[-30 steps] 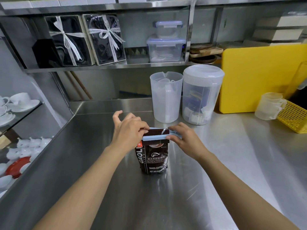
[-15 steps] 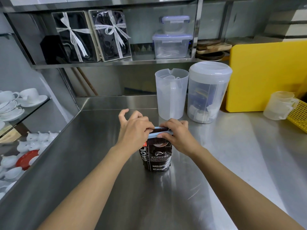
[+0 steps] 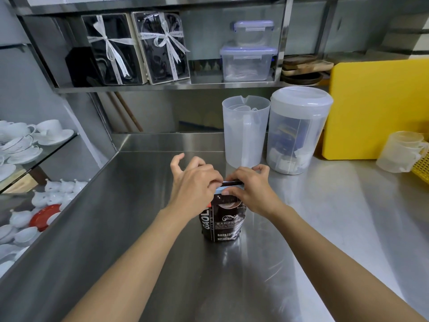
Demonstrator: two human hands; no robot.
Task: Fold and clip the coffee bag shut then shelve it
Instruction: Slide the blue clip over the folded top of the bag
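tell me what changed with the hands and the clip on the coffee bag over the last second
The right hand slid inward along the pale blue clip, closing toward the left hand, so less of the clip shows now. Both hands kept their hold on the bag's folded top. The coffee bag stayed upright on the same spot of the steel counter.

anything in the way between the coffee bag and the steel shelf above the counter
Nothing visible stands in the way. The coffee bag stands on the counter, both hands at its folded top. The open air up to the shelf is clear. On the shelf, a free gap shows between the gift boxes and the stacked plastic containers.
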